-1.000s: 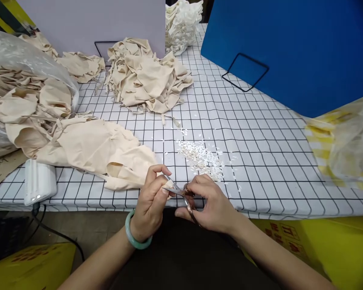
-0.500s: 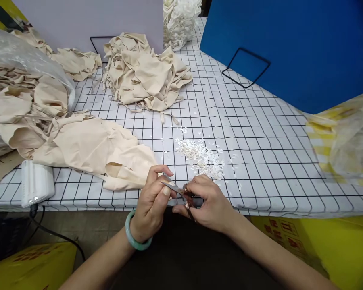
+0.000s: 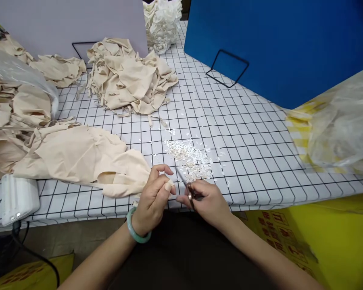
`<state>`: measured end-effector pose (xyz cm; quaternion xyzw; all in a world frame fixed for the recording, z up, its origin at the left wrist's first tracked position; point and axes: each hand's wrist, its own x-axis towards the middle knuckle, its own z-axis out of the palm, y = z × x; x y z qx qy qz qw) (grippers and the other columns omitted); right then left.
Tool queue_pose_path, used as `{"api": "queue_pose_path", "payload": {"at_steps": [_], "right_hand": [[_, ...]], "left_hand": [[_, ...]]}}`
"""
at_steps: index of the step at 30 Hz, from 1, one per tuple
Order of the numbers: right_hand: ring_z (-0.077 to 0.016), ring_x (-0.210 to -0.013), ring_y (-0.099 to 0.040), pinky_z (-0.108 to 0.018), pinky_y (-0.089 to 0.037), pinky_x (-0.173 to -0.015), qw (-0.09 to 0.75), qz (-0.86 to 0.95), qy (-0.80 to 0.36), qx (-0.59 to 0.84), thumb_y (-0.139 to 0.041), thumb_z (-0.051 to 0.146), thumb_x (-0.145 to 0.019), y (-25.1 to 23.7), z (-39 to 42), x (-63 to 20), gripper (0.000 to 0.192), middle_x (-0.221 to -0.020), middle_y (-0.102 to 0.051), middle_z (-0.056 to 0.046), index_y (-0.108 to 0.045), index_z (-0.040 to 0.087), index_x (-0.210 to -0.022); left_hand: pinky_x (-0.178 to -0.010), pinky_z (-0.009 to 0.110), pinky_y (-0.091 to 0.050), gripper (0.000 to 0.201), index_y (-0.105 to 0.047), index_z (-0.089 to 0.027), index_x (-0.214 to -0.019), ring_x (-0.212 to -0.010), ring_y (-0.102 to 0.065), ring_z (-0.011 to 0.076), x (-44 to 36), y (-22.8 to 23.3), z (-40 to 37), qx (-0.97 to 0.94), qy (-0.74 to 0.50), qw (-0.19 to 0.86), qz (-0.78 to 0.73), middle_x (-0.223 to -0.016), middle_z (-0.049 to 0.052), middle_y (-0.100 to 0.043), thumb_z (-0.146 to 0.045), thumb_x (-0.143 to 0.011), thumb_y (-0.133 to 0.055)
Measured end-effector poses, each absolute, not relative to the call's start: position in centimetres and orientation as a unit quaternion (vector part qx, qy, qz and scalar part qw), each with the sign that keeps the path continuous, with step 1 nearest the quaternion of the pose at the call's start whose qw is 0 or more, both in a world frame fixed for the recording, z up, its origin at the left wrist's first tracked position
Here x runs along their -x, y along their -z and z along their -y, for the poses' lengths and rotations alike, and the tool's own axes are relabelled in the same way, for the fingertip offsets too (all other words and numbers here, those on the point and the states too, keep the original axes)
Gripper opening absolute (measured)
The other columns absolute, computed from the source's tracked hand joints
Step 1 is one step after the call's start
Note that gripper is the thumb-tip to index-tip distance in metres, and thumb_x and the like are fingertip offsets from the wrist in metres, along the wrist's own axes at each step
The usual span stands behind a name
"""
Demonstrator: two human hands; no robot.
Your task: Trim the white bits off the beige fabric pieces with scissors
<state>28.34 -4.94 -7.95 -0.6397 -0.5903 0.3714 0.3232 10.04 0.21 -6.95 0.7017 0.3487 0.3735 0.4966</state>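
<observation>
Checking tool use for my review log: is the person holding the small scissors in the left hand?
No, the small scissors sit in the right hand, while the left hand pinches a bit of beige fabric.

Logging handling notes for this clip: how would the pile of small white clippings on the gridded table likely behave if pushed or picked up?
The white clippings are tiny loose slivers, with strays lying around the heap, so a push would probably scatter them rather than move them together. They look thin and very light, so pinching up more than a few seems hard. The tablecloth looks smooth, so they would likely slide easily.
</observation>
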Motion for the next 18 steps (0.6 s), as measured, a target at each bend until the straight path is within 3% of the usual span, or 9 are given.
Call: {"api": "queue_pose_path", "payload": {"at_steps": [3, 6, 9, 12, 14, 18], "right_hand": [[-0.0166, -0.067, -0.053, -0.029, -0.045, -0.061, 0.341, 0.531, -0.440, 0.639, -0.068, 0.060, -0.081, 7.6, 4.5, -29.6, 0.039, -0.077, -0.061, -0.002, -0.058, 0.022, -0.081], [-0.0179, -0.073, -0.055, -0.031, -0.047, -0.067, 0.337, 0.524, -0.424, 0.657, -0.064, 0.062, -0.083, 7.6, 4.0, -30.9, 0.041, -0.088, -0.061, -0.002, -0.055, 0.025, -0.097], [-0.0210, -0.078, -0.058, -0.034, -0.048, -0.071, 0.295, 0.522, -0.381, 0.704, -0.066, 0.063, -0.079, 8.1, 3.3, -31.0, 0.043, -0.088, -0.061, -0.003, -0.056, 0.026, -0.098], [-0.0233, -0.084, -0.060, -0.036, -0.050, -0.073, 0.287, 0.542, -0.359, 0.704, -0.071, 0.059, -0.077, 8.4, 2.8, -29.2, 0.041, -0.092, -0.063, -0.004, -0.058, 0.026, -0.097], [-0.0235, -0.087, -0.061, -0.036, -0.051, -0.076, 0.305, 0.573, -0.369, 0.666, -0.072, 0.052, -0.078, 8.2, 2.6, -27.1, 0.034, -0.097, -0.064, -0.004, -0.058, 0.026, -0.096], [-0.0246, -0.098, -0.061, -0.038, -0.053, -0.082, 0.340, 0.663, -0.406, 0.529, -0.072, 0.033, -0.082, 7.4, 1.5, -21.7, 0.022, -0.105, -0.065, -0.006, -0.058, 0.025, -0.096]], "left_hand": [[-0.094, 0.036, -0.046, 0.032, -0.058, -0.017, -0.081, -0.118, -0.048, 0.0244, -10.7, 6.8, -0.1, -0.728, -0.340, 0.484, -0.347, -0.100, 0.012, -0.054, -0.022, -0.103, -0.035], [-0.099, 0.041, -0.046, 0.022, -0.057, -0.016, -0.083, -0.118, -0.052, 0.0265, -10.4, 5.7, 0.8, -0.826, -0.262, 0.404, -0.292, -0.116, 0.015, -0.058, -0.025, -0.100, -0.047], [-0.104, 0.043, -0.045, 0.014, -0.057, -0.016, -0.087, -0.118, -0.053, 0.0265, -7.5, 4.2, 0.9, -0.859, -0.256, 0.309, -0.319, -0.125, 0.014, -0.059, -0.024, -0.097, -0.054], [-0.100, 0.040, -0.048, 0.021, -0.056, -0.016, -0.091, -0.115, -0.054, 0.0233, -1.7, 3.5, -0.3, -0.822, -0.297, 0.196, -0.444, -0.115, 0.013, -0.059, -0.004, -0.094, -0.038], [-0.095, 0.043, -0.048, 0.022, -0.055, -0.016, -0.093, -0.108, -0.055, 0.0248, 2.4, 3.7, -1.4, -0.820, -0.252, 0.129, -0.497, -0.106, 0.013, -0.059, -0.002, -0.089, -0.039], [-0.083, 0.040, -0.048, 0.013, -0.057, -0.017, -0.094, -0.091, -0.057, 0.0250, 6.3, 4.9, -2.1, -0.863, -0.084, 0.137, -0.479, -0.093, 0.009, -0.061, -0.010, -0.085, -0.049]]}}
